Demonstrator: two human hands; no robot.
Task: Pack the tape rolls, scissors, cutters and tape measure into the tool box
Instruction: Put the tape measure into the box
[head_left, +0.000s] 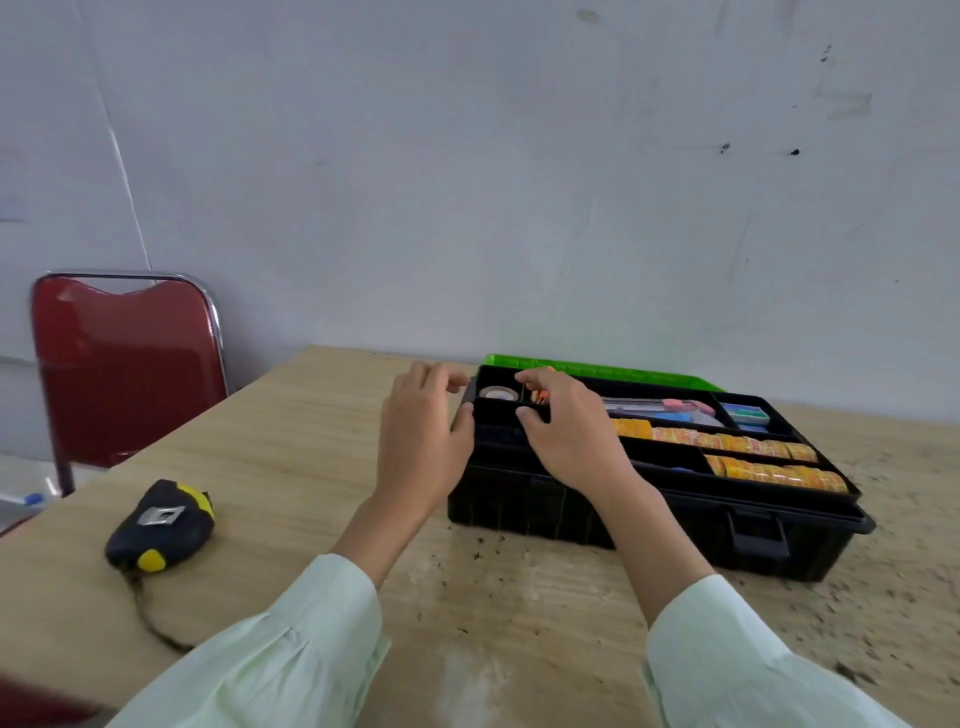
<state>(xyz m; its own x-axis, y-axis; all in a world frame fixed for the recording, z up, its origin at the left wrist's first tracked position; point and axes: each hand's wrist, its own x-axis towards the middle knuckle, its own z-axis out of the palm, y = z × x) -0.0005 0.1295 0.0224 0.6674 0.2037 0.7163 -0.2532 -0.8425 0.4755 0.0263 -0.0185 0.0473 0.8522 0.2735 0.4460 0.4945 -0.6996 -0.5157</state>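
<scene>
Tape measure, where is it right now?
In the head view the tape measure lies on the wooden table, left of the tool box and the left hand, near the red chair.

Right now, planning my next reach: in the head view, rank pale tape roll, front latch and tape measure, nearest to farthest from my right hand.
From the right hand:
1. Pale tape roll, just left of it.
2. Front latch, to its right.
3. Tape measure, far left.

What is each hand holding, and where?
Left hand grips the tool box tray by its left rim; right hand seems to pinch an inner divider.
</scene>
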